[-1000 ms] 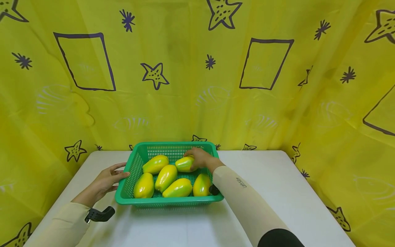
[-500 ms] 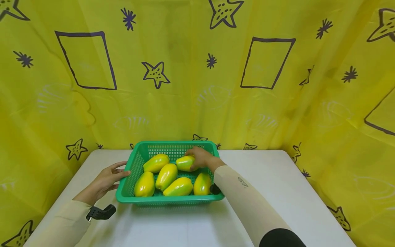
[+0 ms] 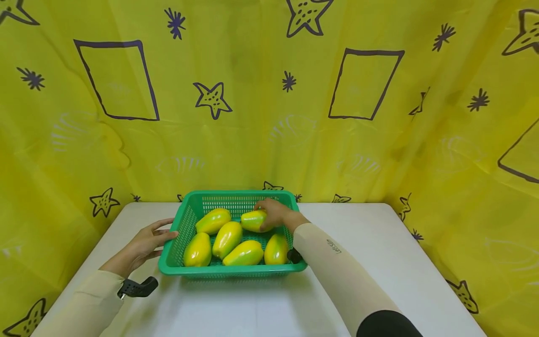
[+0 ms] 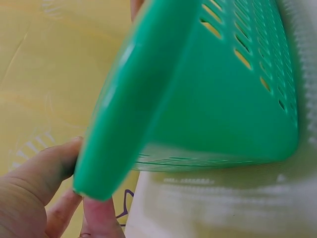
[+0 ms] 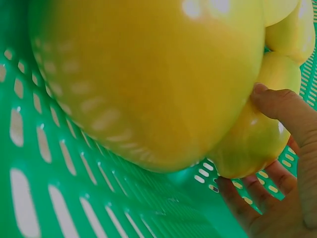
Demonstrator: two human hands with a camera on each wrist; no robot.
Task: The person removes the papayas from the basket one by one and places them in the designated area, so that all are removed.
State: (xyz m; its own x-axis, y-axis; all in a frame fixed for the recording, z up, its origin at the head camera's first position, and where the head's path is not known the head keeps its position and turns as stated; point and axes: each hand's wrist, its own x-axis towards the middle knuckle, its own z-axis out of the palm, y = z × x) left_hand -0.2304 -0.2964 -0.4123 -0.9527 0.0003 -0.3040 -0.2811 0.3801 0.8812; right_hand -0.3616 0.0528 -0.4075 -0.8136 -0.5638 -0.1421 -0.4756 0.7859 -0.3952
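A green plastic basket [image 3: 232,270] with slotted walls holds several glossy yellow-green papayas [image 3: 228,239]. At its left side my left hand [image 3: 147,243] pinches the rim, thumb on top and fingers beneath; the left wrist view shows the thumb and fingertips around the rim [image 4: 124,114]. Inside the back right of the basket, my right hand [image 3: 274,214] grips a papaya [image 3: 251,221]. In the right wrist view, the thumb lies on that papaya [image 5: 252,144] and the fingers curl under its other side. Another papaya [image 5: 148,84] fills the foreground there.
The basket stands on a white table [image 3: 345,248]. Behind it and along both sides hangs a yellow curtain [image 3: 252,154] with drawn stars and shells. A black strap device [image 3: 138,287] is on my left wrist.
The head view has shifted very slightly. Both hands keep their holds, and neither the basket nor the papayas have visibly moved.
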